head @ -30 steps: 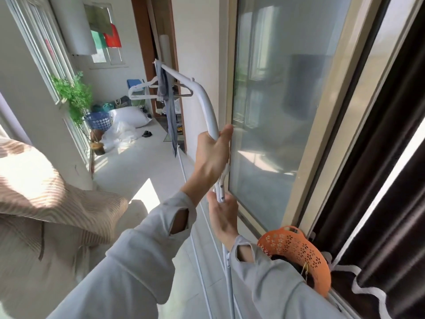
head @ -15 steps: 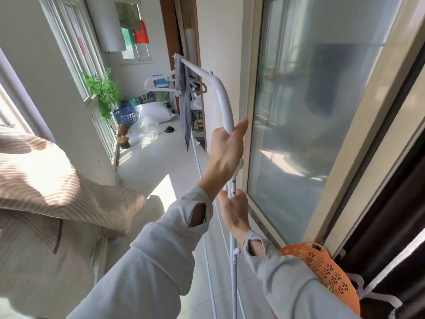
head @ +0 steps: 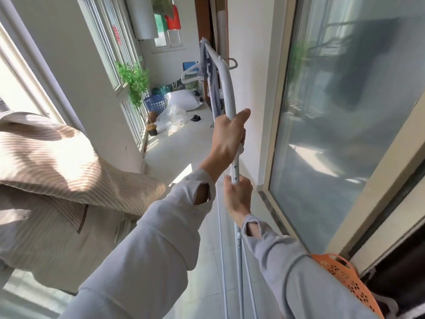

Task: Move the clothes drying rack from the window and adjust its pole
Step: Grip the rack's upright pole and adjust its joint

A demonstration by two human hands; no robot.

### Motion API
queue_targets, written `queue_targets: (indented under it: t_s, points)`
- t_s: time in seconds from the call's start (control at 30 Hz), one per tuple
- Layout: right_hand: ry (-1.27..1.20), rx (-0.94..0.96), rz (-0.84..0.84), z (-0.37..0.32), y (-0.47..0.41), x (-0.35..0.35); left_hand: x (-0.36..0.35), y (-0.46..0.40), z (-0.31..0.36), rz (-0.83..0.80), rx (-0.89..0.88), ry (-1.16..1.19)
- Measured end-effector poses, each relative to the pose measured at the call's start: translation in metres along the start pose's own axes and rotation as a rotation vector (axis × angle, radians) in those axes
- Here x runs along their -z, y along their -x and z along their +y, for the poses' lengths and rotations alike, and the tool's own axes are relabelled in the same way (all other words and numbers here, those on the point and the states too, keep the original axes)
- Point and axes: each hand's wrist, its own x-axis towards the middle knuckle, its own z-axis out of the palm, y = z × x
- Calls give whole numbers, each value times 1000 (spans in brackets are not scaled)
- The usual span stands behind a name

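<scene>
Both hands clamp the white drying rack's upright pole (head: 235, 168) beside the glass door (head: 340, 116), the left hand (head: 227, 139) gripping just below the curved bend, the right hand (head: 236, 196) closed lower down

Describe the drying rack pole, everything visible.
The drying rack pole is a white tube, metal by its look, rising upright beside the glass door and curving at the top into a rail running away from the camera. A thinner inner section with small adjustment holes shows between the hands. The left hand grips the wider upper tube; the right hand grips just below. A grey-blue cloth and white hangers hang from the rail.
</scene>
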Motion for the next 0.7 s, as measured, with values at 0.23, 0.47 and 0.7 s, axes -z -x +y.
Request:
queue_targets:
  t_s: [0.23, 0.47, 0.7]
  points:
    - [-16, 43, 24, 3, -27, -8, -7, -30, -8, -30, -47, 25]
    - [16, 21, 74, 12, -64, -24, -10, -72, -22, -93, -62, 74]
    - [27, -17, 22, 14, -98, -32, -11, -111, -31, -101, -90, 66]
